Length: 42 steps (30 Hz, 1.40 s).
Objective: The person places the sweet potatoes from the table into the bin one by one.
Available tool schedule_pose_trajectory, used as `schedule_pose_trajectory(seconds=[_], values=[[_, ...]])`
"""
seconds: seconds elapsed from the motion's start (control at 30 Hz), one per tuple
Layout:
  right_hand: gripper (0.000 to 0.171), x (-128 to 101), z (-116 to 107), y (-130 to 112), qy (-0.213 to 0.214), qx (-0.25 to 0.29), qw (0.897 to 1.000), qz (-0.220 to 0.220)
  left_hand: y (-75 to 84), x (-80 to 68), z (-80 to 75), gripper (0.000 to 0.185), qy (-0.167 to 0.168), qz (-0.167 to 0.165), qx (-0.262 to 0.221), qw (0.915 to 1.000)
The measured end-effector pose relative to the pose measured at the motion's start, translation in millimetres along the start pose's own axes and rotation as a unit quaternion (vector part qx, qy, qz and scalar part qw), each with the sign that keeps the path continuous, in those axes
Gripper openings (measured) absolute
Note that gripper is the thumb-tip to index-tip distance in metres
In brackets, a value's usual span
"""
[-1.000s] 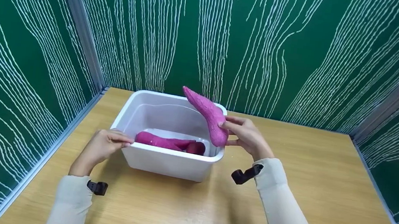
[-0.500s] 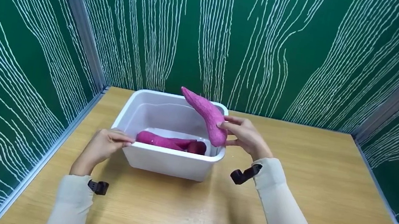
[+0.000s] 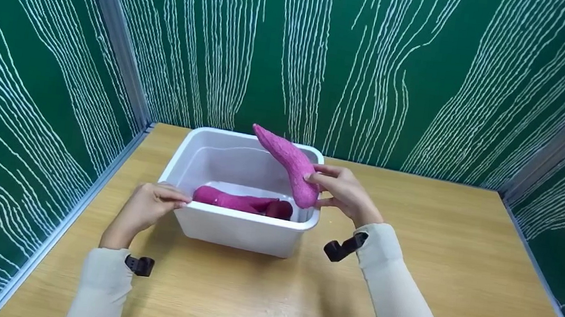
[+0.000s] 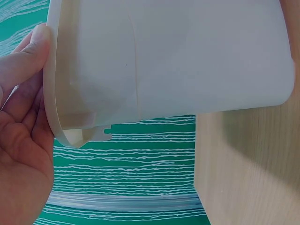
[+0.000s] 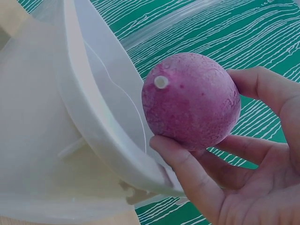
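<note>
Over the white plastic tub (image 3: 232, 227), my right hand (image 3: 345, 195) clasps one rough, tapered purple sweet potato (image 3: 287, 162) by its blunt end; two more (image 3: 240, 201) lie inside. My left hand (image 3: 146, 207) pinches the smooth rim.

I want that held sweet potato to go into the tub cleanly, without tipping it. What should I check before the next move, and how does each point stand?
1. Right hand has a firm hold on the purple sweet potato: ok, fingers and thumb wrap its thick end.
2. Left hand steadies the white tub: ok, fingers grip its near left rim.
3. Potato is over the opening: ok, it is tilted above the right rim, tip pointing over the tub.
4. Room inside: ok, the sweet potatoes inside lie along the front, floor behind is bare.
5. Tub sits flat on the table: cannot tell.
</note>
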State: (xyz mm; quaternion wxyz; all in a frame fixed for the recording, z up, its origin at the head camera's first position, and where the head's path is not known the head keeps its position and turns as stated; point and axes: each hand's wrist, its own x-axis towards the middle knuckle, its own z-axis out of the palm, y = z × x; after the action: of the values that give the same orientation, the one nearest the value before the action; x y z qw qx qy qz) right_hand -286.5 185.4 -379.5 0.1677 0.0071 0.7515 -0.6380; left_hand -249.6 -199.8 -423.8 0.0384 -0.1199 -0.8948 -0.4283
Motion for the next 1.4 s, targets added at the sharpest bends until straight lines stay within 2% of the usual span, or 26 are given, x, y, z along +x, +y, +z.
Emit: schedule_pose_trajectory(seconds=[0.3,0.47,0.77,0.97,1.2,1.4], values=[[0.058,-1,-2,2,-0.01,0.015,1.0,-0.019,0.6,-0.2,-1.0,0.016,0.002,-0.001,0.001,1.0],[0.054,-1,-4,4,-0.001,0.016,1.0,-0.023,0.2,-0.5,-0.8,0.017,0.0,-0.004,0.002,1.0],[0.047,-2,-7,6,0.0,0.018,1.0,-0.021,-1.6,-0.5,0.5,0.014,0.013,0.018,0.016,0.9996],[0.048,-3,-8,7,0.002,0.018,1.0,-0.021,0.2,-0.1,0.1,0.015,0.008,0.012,0.015,0.9998],[0.04,-4,-9,8,0.003,0.02,1.0,-0.019,1.6,-0.8,-0.4,0.015,0.002,0.006,0.011,0.9999],[0.041,-6,-12,10,-0.004,0.025,0.999,-0.026,1.9,0.2,-1.6,0.016,-0.009,-0.017,0.005,0.9998]])
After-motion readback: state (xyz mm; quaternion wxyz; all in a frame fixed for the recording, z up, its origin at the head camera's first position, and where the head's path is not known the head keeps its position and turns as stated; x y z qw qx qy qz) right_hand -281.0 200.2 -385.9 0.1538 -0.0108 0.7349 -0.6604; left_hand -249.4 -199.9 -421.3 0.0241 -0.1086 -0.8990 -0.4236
